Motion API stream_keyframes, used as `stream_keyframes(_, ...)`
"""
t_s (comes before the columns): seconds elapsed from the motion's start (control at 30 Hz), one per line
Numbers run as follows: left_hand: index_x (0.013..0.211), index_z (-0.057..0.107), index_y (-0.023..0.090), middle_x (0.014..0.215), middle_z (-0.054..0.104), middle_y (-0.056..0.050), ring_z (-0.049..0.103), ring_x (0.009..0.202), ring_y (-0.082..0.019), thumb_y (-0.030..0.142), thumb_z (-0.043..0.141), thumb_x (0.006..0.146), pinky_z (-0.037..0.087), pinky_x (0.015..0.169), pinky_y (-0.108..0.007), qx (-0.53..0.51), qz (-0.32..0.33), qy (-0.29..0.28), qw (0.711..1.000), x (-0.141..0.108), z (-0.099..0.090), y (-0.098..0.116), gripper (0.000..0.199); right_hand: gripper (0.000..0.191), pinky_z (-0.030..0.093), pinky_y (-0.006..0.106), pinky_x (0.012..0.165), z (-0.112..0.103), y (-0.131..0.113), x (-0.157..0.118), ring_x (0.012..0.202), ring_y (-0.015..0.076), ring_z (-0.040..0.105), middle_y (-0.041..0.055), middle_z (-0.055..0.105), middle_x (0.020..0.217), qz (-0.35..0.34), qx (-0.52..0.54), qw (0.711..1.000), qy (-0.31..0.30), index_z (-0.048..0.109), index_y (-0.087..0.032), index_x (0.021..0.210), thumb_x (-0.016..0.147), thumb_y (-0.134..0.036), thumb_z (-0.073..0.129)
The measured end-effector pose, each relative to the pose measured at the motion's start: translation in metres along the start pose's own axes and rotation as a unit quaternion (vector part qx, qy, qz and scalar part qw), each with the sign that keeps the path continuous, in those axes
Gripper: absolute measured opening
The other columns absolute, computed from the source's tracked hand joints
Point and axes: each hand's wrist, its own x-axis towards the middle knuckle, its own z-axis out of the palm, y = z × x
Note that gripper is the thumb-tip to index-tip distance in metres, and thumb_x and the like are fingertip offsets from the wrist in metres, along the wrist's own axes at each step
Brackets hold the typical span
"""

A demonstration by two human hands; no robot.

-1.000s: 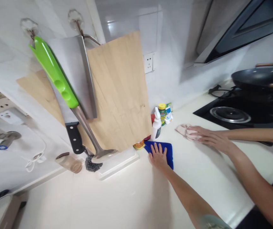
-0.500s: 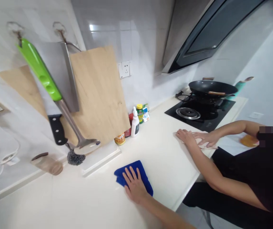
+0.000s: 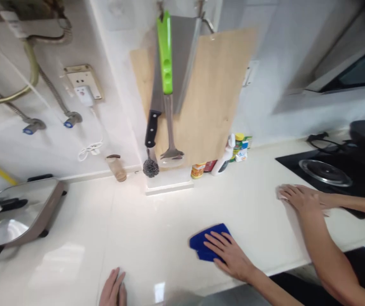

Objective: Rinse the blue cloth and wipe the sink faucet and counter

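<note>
A folded blue cloth (image 3: 206, 242) lies on the white countertop (image 3: 144, 221). My right hand (image 3: 231, 255) rests flat on it, fingers spread over its right part. At the bottom of the view my left hand (image 3: 112, 289) touches the counter with fingers stretched out and nothing held; its wrist is out of frame. To the right, a co-worker's two hands (image 3: 303, 197) press together on a pale cloth (image 3: 281, 193) that is mostly hidden under them.
An electric pan (image 3: 46, 208) with a glass lid stands at the left. A glass tumbler (image 3: 117, 168) is by the wall. A cutting board (image 3: 214, 97), cleaver and green-handled spatula (image 3: 167, 63) hang there. A spray bottle (image 3: 225, 159) stands near the black cooktop (image 3: 297, 159).
The view has swung left, bringing the electric pan, wall valves and my left hand into sight. My right hand stays flat on the blue cloth. The co-worker's hands are now closer together.
</note>
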Motion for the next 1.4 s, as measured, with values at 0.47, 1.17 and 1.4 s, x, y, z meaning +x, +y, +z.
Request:
stream_keyframes(0.47,0.125,0.059,0.022,0.135,0.062,-0.012,0.054,0.132,-0.028,0.025,0.049,0.090,0.051,0.107,-0.051,0.110,-0.116,0.054,0.986,0.005,-0.013,0.022,0.037,0.066,0.011,0.069,0.117,0.055,0.008,0.133,0.150,0.0369,0.015,0.0118,0.023,0.163,0.234,-0.129,0.961,0.068,0.026,-0.017,0.154,0.096,-0.049,0.026)
stream_keyframes(1.17,0.121,0.063,0.023,0.135,0.063,-0.010,0.055,0.132,-0.027,0.019,0.050,0.089,0.051,0.107,-0.051,0.078,-0.183,0.040,0.979,0.003,-0.019,0.037,0.035,0.070,-0.003,0.068,0.119,0.065,-0.211,0.270,0.152,0.0357,0.000,0.0078,0.008,0.166,-0.106,0.032,0.994,-0.003,0.012,-0.022,0.157,0.097,-0.051,0.034)
stream_keyframes(1.4,0.122,0.063,0.022,0.136,0.063,-0.010,0.054,0.132,-0.028,0.024,0.048,0.091,0.049,0.109,-0.052,0.077,-0.188,0.031,0.979,0.006,-0.019,0.037,0.034,0.066,0.001,0.066,0.122,0.046,-0.204,0.193,0.152,0.0322,0.002,0.0043,0.007,0.166,-0.204,0.092,0.974,-0.018,0.010,-0.027,0.156,0.099,-0.044,0.036)
